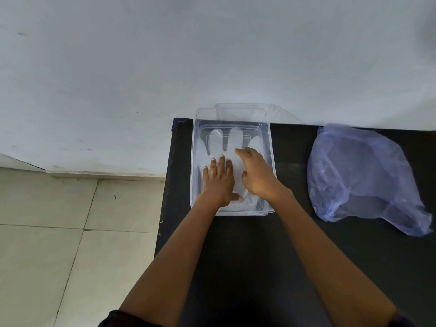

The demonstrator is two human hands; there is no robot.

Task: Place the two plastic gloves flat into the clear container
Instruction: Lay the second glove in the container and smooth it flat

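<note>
A clear rectangular container (271, 159) sits on the black table near its left edge. Translucent plastic gloves (226, 142) lie inside it, fingers pointing away from me; I cannot tell the two apart. My left hand (218, 180) rests flat, palm down, on the glove's palm area with fingers spread. Just to its right, my right hand (256, 172) hovers inside the container with fingers loosely curled and the index finger touching the glove. Neither hand grips anything.
The container's clear lid (245, 112) leans behind it against the grey wall. A crumpled bluish plastic bag (358, 175) lies on the black table (295, 232) to the right. Beyond the table's left edge is a tiled floor (59, 232).
</note>
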